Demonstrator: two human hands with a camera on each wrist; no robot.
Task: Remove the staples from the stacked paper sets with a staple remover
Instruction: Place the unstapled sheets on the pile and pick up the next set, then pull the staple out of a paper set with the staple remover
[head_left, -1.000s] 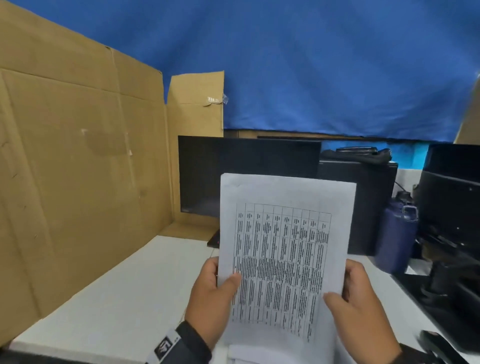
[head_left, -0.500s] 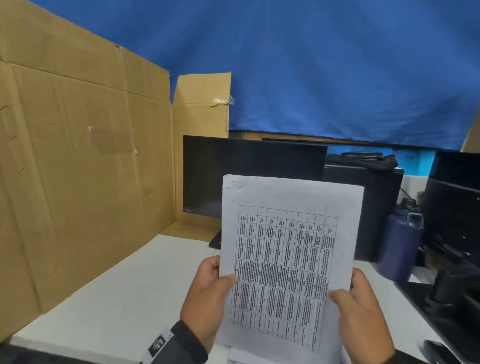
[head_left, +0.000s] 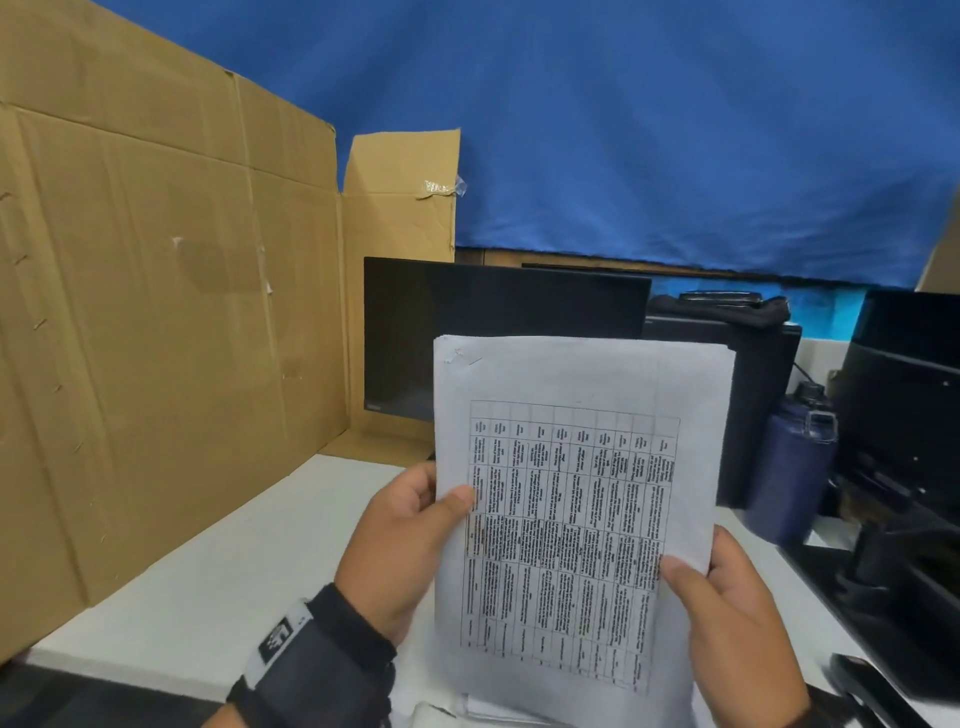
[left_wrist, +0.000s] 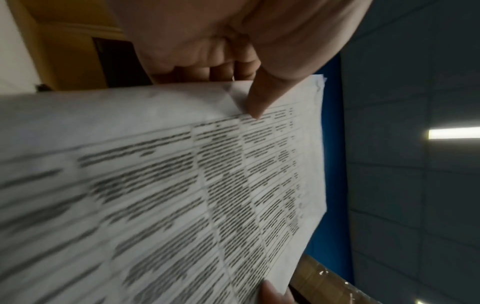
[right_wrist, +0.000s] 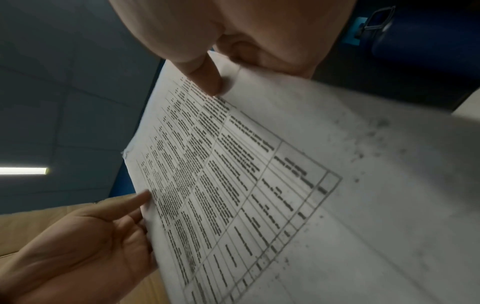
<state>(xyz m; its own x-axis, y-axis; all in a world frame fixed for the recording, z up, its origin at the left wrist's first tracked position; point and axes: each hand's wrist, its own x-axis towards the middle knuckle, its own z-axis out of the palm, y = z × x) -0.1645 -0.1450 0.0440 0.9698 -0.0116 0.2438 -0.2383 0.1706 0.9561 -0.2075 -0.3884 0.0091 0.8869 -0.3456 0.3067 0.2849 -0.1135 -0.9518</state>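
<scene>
I hold a paper set (head_left: 571, 493) upright in front of me; its top sheet carries a printed table. My left hand (head_left: 410, 530) grips its left edge, thumb on the front and fingers behind, as the left wrist view (left_wrist: 257, 102) shows. My right hand (head_left: 727, 608) grips the right edge the same way, thumb (right_wrist: 205, 78) on the print. The top left corner (head_left: 457, 356) is creased and marked; whether a staple sits there is unclear. More white sheets (head_left: 493, 706) lie under the held set. A dark tool (head_left: 862, 686) lies at the lower right, too cut off to identify.
A cardboard wall (head_left: 156, 338) stands along the left of the white table (head_left: 218, 571). A black monitor (head_left: 493, 322) stands behind the paper. A dark blue bottle (head_left: 789, 467) and black equipment (head_left: 904, 441) crowd the right side. Blue cloth (head_left: 675, 130) hangs at the back.
The paper set sits slightly lower in view and both hands have shifted with it; the view has tilted a little. Both grips are unchanged.
</scene>
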